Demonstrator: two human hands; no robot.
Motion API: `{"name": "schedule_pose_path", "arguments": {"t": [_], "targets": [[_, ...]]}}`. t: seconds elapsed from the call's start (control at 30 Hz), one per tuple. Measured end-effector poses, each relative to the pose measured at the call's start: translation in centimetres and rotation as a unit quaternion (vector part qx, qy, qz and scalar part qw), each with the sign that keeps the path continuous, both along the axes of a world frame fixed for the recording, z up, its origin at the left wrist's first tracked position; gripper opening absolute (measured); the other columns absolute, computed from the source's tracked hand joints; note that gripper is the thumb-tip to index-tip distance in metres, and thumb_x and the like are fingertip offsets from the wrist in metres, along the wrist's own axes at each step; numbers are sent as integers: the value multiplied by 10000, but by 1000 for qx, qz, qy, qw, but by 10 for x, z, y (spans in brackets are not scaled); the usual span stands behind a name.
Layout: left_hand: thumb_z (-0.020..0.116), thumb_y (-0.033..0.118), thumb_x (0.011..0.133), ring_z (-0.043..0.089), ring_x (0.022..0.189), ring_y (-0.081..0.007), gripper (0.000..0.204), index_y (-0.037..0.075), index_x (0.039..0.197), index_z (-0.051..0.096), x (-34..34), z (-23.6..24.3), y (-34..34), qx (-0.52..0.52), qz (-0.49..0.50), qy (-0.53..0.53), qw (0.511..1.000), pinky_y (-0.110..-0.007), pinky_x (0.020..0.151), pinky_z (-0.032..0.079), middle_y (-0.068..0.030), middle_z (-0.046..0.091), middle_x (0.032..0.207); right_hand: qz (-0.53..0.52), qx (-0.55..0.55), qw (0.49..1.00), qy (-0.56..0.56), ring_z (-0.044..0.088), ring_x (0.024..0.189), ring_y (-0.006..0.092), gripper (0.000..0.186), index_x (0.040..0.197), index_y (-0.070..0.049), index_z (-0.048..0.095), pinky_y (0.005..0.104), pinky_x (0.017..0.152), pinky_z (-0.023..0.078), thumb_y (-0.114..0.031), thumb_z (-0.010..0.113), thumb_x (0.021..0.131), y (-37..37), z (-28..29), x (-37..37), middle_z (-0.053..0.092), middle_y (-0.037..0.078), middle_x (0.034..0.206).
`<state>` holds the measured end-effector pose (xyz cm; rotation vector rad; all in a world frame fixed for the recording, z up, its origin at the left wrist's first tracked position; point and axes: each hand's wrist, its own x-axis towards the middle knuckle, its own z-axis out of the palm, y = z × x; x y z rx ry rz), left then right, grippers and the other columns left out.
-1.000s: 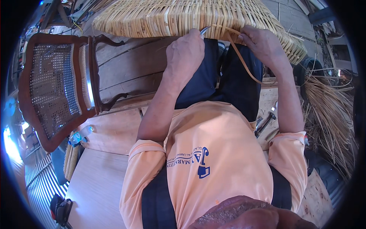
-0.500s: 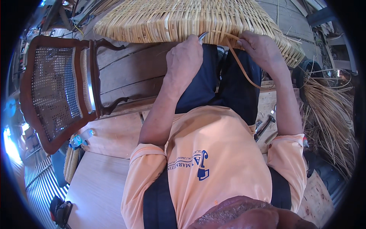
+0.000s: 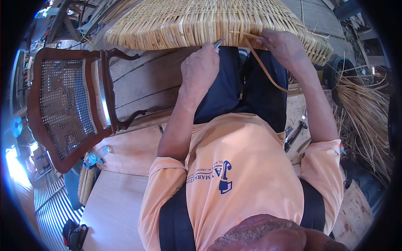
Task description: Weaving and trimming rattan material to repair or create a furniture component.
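A large woven rattan piece (image 3: pixel 180 23) lies in front of my knees, its near edge wrapped in pale strips. My left hand (image 3: pixel 200 69) is closed around a small metal tool with a pointed, curved tip (image 3: pixel 220 42), held at that near edge; its handle is hidden in my fist. My right hand (image 3: pixel 287 48) pinches a light brown cane strip (image 3: pixel 266 72) against the same edge, right of the tool. One end of the strip lies across the weave; the rest loops down over my right thigh.
A dark wooden chair with a cane back (image 3: pixel 63 108) lies at the left. Beside it are a plastic bottle (image 3: pixel 91 160) and a pale board (image 3: pixel 115 205). Dark-handled tools (image 3: pixel 296 134) rest on the bench at my right. A bundle of loose rattan strands (image 3: pixel 362 113) hangs farther right.
My left hand and the tool tip have drawn slightly left and down from the woven edge. My right hand has moved a little farther up over the weave, still with the strip.
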<state>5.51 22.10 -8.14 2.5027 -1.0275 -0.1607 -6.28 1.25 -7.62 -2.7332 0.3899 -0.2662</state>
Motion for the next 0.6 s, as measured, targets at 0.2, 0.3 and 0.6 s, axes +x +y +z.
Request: {"name": "schedule_pose_path", "arguments": {"t": [0.2,0.3,0.6], "targets": [[512,228,935,661,761,-403,214,36,893,597,1,-1,3,-12,-12,-11,1000,-506,718,509,-206,668,762,-1,-88,996,6,615,696,393,262,882,-52,583,472,604,478,-301,546,954,9,-3,9,609,187,697],[513,221,934,661,756,-402,207,35,896,597,1,-1,0,-19,-4,-10,1000,-502,714,510,-205,668,766,-19,-78,996,24,611,710,397,254,887,-46,578,463,617,477,-290,554,952,6,2,8,611,194,713],[538,238,942,642,769,-413,216,38,931,622,4,4,-12,-58,-17,3,998,-489,697,503,-212,652,764,35,-2,999,18,618,732,394,267,888,-21,580,453,651,487,-273,536,964,-6,12,0,613,203,724]]}}
